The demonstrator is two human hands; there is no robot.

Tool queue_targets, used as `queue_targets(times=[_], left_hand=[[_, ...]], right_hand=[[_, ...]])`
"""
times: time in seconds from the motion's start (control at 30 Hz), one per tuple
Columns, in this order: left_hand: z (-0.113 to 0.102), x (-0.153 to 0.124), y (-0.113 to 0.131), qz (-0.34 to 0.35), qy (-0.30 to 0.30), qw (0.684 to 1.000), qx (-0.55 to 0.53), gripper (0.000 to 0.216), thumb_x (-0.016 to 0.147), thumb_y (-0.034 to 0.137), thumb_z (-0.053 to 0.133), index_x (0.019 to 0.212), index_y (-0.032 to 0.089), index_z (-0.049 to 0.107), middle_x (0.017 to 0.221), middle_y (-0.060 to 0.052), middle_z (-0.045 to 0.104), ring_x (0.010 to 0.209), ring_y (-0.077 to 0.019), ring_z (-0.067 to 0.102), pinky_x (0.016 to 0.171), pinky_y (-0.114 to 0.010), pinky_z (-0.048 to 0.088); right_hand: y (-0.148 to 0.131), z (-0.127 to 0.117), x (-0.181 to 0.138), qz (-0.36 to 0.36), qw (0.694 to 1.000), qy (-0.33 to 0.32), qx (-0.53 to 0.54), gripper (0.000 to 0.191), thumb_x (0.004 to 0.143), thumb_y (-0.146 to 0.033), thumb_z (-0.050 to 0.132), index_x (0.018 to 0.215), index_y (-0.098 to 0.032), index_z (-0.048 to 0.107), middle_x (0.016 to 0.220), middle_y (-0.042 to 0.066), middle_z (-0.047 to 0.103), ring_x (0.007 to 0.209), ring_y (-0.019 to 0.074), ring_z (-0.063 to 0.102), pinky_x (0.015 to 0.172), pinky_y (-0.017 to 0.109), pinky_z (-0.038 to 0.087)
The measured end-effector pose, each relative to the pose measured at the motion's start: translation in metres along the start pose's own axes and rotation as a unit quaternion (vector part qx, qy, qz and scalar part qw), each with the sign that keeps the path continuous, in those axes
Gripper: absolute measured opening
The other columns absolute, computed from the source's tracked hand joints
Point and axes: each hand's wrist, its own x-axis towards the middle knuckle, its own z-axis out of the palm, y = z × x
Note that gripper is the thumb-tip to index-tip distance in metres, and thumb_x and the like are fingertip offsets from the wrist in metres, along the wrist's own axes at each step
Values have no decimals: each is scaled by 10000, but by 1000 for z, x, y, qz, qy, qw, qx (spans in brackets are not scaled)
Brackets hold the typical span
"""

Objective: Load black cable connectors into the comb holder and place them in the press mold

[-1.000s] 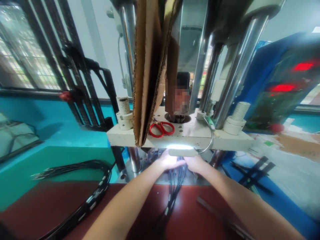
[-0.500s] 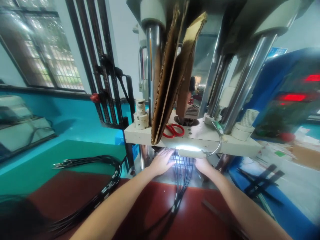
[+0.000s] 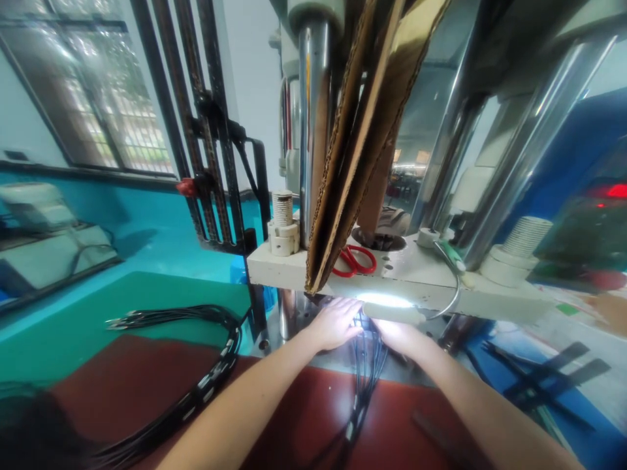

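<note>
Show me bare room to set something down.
Bare red surface: left of the curved cable bundle, and between the central cables and dark strip. Crowded: under the lamp, where left hand, right hand and cables cluster; blue surface, under black strips.

Red-handled scissors [image 3: 354,262] beside tilted cardboard [image 3: 360,134], window [image 3: 132,98] at left

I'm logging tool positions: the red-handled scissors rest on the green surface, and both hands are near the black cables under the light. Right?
Not quite: the head view shows the red-handled scissors resting on the cream plate. The left hand and right hand are near the black cables, as stated.
</note>
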Motion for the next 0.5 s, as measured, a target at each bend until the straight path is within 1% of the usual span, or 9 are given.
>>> queue_targets(times=[0.1, 0.27, 0.4, 0.5], left_hand=[[2, 4, 3, -28, -4, 1000, 0, 370, 833, 418, 426, 1080, 166, 535, 1108, -80, 576, 1036, -227, 507, 910, -358, 371], [4, 9, 10, -99, -16, 995, 1, 376, 844, 451, 378, 1031, 183, 563, 965, -67, 638, 899, -232, 572, 783, -363, 415], [2, 13, 11, -113, -44, 993, 3, 394, 846, 476, 349, 1045, 201, 550, 987, -64, 636, 918, -247, 573, 781, -387, 413], [2, 14, 7, -105, -58, 993, -2, 382, 843, 468, 361, 1061, 204, 530, 1027, -65, 618, 960, -246, 553, 816, -387, 402]], right_hand=[[-1, -2, 1, 4, 1000, -8, 18, 332, 825, -109, 346, 927, -223, 640, 887, 51, 667, 867, 193, 603, 850, 337, 453], [-3, -2, 10, 43, 998, -2, 44, 335, 826, -95, 329, 862, -213, 640, 867, 44, 669, 858, 199, 600, 857, 349, 454], [-6, -2, 16, 67, 996, -2, 64, 318, 834, -122, 338, 860, -214, 641, 870, 46, 666, 857, 203, 597, 873, 355, 439], [-10, -3, 16, 78, 995, -2, 67, 298, 820, -130, 357, 866, -194, 644, 884, 60, 664, 869, 209, 592, 882, 361, 426]])
